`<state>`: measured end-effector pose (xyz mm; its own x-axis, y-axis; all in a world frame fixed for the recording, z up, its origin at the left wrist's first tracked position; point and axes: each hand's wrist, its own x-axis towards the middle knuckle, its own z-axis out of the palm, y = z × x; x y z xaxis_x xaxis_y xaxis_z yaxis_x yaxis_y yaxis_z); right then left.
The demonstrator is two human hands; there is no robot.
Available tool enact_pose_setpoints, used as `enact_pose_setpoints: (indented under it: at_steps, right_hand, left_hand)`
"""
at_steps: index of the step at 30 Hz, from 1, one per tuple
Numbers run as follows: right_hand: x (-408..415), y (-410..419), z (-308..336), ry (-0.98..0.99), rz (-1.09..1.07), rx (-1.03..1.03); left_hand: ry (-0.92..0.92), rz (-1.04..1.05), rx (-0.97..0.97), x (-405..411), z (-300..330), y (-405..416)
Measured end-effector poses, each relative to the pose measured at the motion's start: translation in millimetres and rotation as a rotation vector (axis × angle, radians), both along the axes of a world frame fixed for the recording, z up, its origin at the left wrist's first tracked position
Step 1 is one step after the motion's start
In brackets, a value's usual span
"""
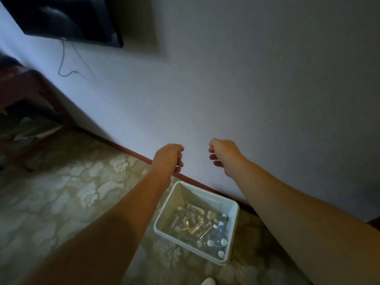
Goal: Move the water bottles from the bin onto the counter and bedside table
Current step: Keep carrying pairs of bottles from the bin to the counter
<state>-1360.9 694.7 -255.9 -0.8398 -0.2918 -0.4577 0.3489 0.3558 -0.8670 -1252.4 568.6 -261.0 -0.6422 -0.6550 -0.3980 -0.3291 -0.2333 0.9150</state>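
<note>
Hovering above bin (231, 204), left hand (169, 156) and right hand (223, 154) hung loosely curled, holding nothing. Water bottles (216, 237) lay jumbled in bin's right corner among small clutter. Risk: hasty grab could snag clutter or slip on a bottle. Bin sat close to wall (246, 99); carpet (61, 192) offered room leftward.

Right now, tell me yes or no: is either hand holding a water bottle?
No: the left hand and right hand hang loosely curled and hold nothing, while the water bottles lie in the bin.
</note>
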Motion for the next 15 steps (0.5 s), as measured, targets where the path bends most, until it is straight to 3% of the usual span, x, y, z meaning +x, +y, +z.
enact_pose_setpoints:
  at_steps: [15]
  right_hand:
    - [-30,-94,-418,-0.375,-0.196,0.202]
  left_hand:
    - [-0.248,-0.095,0.211,-58,-410,-111]
